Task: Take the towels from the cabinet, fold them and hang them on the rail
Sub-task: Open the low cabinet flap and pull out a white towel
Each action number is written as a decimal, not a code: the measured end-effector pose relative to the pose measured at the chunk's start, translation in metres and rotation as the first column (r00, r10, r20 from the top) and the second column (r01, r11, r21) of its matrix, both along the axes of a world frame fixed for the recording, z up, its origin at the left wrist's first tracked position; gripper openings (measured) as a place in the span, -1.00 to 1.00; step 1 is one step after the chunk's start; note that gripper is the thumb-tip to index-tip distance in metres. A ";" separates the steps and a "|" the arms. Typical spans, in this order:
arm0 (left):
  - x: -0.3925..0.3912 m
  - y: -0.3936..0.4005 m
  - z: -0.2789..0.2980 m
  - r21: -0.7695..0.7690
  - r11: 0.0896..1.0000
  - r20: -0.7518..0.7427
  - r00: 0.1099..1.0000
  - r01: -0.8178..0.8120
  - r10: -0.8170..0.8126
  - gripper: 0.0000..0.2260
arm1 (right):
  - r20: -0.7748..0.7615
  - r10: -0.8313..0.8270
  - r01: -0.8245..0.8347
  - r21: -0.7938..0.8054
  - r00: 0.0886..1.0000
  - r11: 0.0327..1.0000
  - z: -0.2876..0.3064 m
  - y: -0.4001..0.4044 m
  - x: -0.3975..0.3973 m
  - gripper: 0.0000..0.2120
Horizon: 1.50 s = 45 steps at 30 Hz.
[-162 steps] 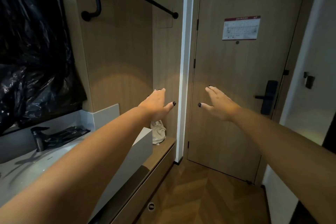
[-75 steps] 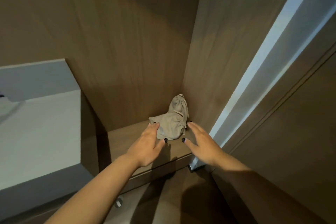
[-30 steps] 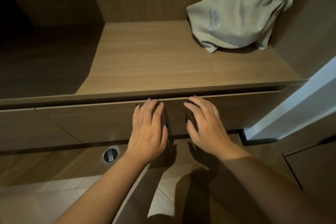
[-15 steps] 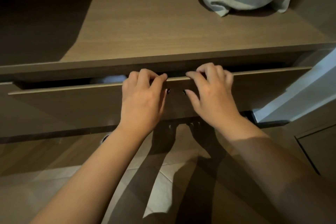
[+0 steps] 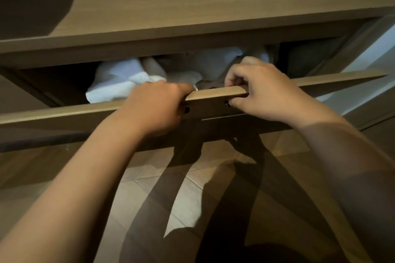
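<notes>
Right now both hands hold the top edge of the long brown wooden drawer front [image 5: 64, 111]: the left hand [image 5: 156, 107] and right hand [image 5: 263, 94] curl over it, side by side. Just behind that edge, inside the part-open drawer, lie crumpled white towels [image 5: 119, 83], nearer the left hand.

Open drawer [image 5: 64, 111], white towels [image 5: 119, 80] inside

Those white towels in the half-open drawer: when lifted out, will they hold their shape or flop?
The towels lie crumpled in soft folds, so they will probably droop and unfold when lifted. Cloth like this is likely light and not slippery. A corner lies close to the drawer front, so it may snag there.
</notes>
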<state>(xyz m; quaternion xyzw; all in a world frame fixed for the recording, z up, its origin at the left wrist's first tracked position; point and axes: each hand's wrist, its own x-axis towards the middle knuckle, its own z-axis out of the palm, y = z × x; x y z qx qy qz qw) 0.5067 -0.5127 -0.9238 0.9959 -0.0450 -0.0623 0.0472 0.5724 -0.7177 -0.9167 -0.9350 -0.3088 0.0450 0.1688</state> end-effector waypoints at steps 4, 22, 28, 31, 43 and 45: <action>-0.001 -0.006 0.001 -0.126 0.992 -0.338 0.939 0.016 -0.058 -0.46 | -0.029 0.066 -0.072 -0.289 0.997 0.955 -0.014 -0.005 -0.013 -0.64; -0.112 -0.062 -0.185 0.188 0.977 -0.301 0.953 0.100 -0.040 0.03 | -0.147 0.029 -0.092 -0.446 0.989 0.890 -0.200 -0.042 -0.116 0.16; -0.110 -0.037 -0.213 0.213 0.957 -0.274 0.952 0.198 -0.136 -0.05 | -0.109 0.103 -0.147 -0.580 0.989 0.801 -0.225 -0.041 -0.105 0.12; -0.110 -0.022 -0.221 0.177 0.959 -0.207 0.961 0.221 -0.183 -0.10 | -0.102 0.134 -0.168 -0.591 0.986 0.789 -0.238 -0.040 -0.104 0.15; -0.050 0.000 -0.167 -0.793 0.425 -0.149 0.816 -0.436 0.559 -0.47 | -0.391 -0.010 -0.120 -0.305 0.921 0.945 -0.192 -0.027 -0.086 -0.19; -0.028 0.008 -0.152 -0.857 0.029 -0.372 0.655 -0.515 0.658 -0.43 | -0.404 -0.050 -0.022 -0.171 0.913 0.985 -0.169 -0.012 -0.073 -0.29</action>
